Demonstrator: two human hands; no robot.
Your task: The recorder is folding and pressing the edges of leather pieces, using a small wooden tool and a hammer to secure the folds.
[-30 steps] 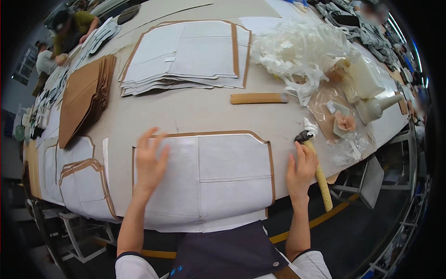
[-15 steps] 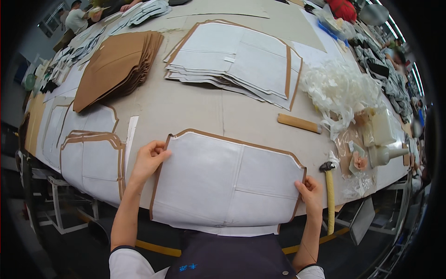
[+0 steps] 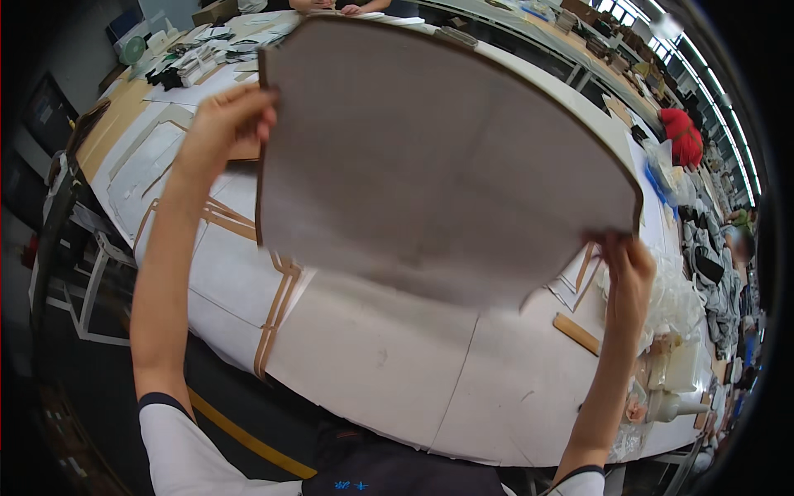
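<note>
A large grey-brown panel (image 3: 438,157) with dark bound edges hangs in the air above the table, blurred by motion. My left hand (image 3: 227,124) pinches its upper left edge, and my right hand (image 3: 624,260) grips the right edge lower down, so the panel slants. Below my left forearm lie white panels with brown edging (image 3: 231,289). Behind the raised panel, only a corner of the white panel stack (image 3: 572,285) shows, beside my right hand. Most of the brown pile is hidden too.
Near my right forearm lie a flat wooden stick (image 3: 576,333), a heap of translucent white strips (image 3: 674,302) and a nozzle bottle (image 3: 674,407). The pale tabletop (image 3: 389,355) curves toward me. Across it, a person's hands (image 3: 331,7) rest by the far edge.
Both hands have lifted the panel up and away from the near table edge. Its grey-brown face now shows instead of the white one. The view has shifted as well.
</note>
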